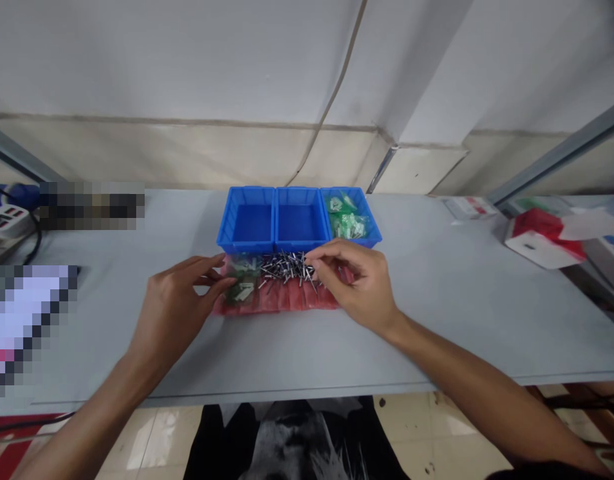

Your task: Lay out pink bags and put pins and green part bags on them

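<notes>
Nearest the viewer on the grey table (427, 333), the left hand (179, 313) lies half open, its fingertips (227, 283) on a clear packet (243, 283), while the right hand (354, 283) nearly closes thumb and fingers at the edge of a heap of steel rivets (287, 267) (whether it has hold of one cannot be told), which rests on a red ribbed mat (281, 300). Rivets appear small, stiff, light and likely slippery, best taken by the thin stem. Beyond stand three blue plastic bins (299, 200), the rightmost holding green packets (347, 217).
</notes>
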Available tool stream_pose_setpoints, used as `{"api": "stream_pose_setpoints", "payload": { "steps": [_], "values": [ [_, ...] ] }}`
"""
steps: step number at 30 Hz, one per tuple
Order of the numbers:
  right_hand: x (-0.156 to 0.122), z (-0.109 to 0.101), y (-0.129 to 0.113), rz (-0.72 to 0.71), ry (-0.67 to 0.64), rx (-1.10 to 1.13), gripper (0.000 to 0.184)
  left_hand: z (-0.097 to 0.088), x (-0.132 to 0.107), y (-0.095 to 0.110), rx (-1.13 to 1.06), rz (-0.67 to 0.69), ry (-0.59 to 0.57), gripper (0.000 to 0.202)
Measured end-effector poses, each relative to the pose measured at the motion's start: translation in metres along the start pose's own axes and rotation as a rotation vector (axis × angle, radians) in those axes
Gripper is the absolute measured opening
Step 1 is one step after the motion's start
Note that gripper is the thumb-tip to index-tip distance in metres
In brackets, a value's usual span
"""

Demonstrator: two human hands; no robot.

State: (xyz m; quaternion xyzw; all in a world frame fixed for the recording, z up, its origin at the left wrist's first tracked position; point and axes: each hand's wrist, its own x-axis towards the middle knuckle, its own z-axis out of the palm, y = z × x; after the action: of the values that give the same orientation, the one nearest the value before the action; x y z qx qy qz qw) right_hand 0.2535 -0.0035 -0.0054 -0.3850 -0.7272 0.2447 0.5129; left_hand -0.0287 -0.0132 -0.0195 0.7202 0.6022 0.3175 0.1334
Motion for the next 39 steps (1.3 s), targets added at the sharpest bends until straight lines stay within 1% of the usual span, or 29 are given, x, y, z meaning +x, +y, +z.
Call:
{"api": "stream_pose_setpoints", "payload": {
  "steps": [2, 4, 5, 7, 9, 11, 13, 15, 17, 19, 21, 22, 24, 25, 26, 27, 29, 31, 33, 36, 39],
  "values": [
    [0.001, -0.001, 0.000, -0.029, 0.000, -0.019, 0.011, 0.001, -0.001, -0.003, 0.091, 0.162, 0.057, 0.031],
    [0.002, -0.002, 0.001, -0.046, -0.001, -0.036, 0.012, 0.001, -0.003, -0.007, 0.128, 0.319, 0.081, 0.026],
    [0.002, -0.002, 0.002, -0.050, 0.000, -0.044, 0.012, 0.002, -0.005, -0.009, 0.127, 0.398, 0.068, 0.028],
    [0.002, -0.002, 0.003, -0.054, 0.001, -0.054, 0.012, 0.003, -0.008, -0.013, 0.105, 0.526, -0.006, 0.037],
    [0.000, -0.001, 0.003, -0.056, -0.005, -0.063, 0.013, 0.005, -0.012, -0.017, 0.105, 0.586, -0.081, 0.043],
    [-0.001, -0.002, 0.001, -0.053, -0.005, -0.066, 0.013, 0.007, -0.015, -0.018, 0.119, 0.593, -0.109, 0.041],
    [0.004, -0.008, 0.000, 0.002, 0.025, -0.052, 0.011, 0.009, -0.017, -0.018, 0.123, 0.589, -0.094, 0.038],
    [0.018, -0.023, 0.001, 0.085, 0.064, -0.059, 0.010, 0.010, -0.018, -0.018, 0.128, 0.601, -0.073, 0.036],
    [0.041, -0.046, 0.005, 0.102, 0.023, -0.180, 0.009, 0.011, -0.017, -0.018, 0.146, 0.627, -0.066, 0.036],
    [0.071, -0.069, 0.012, 0.088, -0.086, -0.423, 0.010, 0.012, -0.016, -0.018, 0.168, 0.652, -0.060, 0.037],
    [0.098, -0.086, 0.021, 0.124, -0.305, -0.684, 0.020, 0.013, -0.016, -0.019, 0.182, 0.668, -0.048, 0.037],
    [0.108, -0.090, 0.026, 0.136, -0.406, -0.783, 0.027, 0.013, -0.016, -0.019, 0.187, 0.677, -0.037, 0.035],
    [0.122, -0.090, 0.036, 0.138, -0.550, -0.930, 0.042, 0.013, -0.016, -0.018, 0.197, 0.693, -0.022, 0.031],
    [0.125, -0.087, 0.040, 0.142, -0.599, -0.994, 0.047, 0.013, -0.016, -0.017, 0.198, 0.703, -0.018, 0.031],
    [0.126, -0.083, 0.044, 0.148, -0.621, -1.045, 0.051, 0.013, -0.015, -0.016, 0.199, 0.708, -0.016, 0.032],
    [0.126, -0.078, 0.047, 0.154, -0.625, -1.085, 0.053, 0.013, -0.015, -0.014, 0.196, 0.710, -0.012, 0.034],
    [0.125, -0.069, 0.052, 0.161, -0.591, -1.126, 0.055, 0.013, -0.014, -0.012, 0.187, 0.708, -0.005, 0.041],
    [0.125, -0.062, 0.054, 0.140, -0.565, -1.150, 0.056, 0.014, -0.013, -0.011, 0.183, 0.701, -0.005, 0.046],
    [0.127, -0.058, 0.055, 0.110, -0.573, -1.183, 0.053, 0.015, -0.013, -0.010, 0.184, 0.693, -0.004, 0.048],
    [0.129, -0.051, 0.054, 0.091, -0.605, -1.236, 0.041, 0.016, -0.015, -0.011, 0.184, 0.667, 0.019, 0.049],
    [0.126, -0.044, 0.051, 0.074, -0.603, -1.267, 0.028, 0.013, -0.016, -0.012, 0.155, 0.616, 0.064, 0.050]
  ]
}}
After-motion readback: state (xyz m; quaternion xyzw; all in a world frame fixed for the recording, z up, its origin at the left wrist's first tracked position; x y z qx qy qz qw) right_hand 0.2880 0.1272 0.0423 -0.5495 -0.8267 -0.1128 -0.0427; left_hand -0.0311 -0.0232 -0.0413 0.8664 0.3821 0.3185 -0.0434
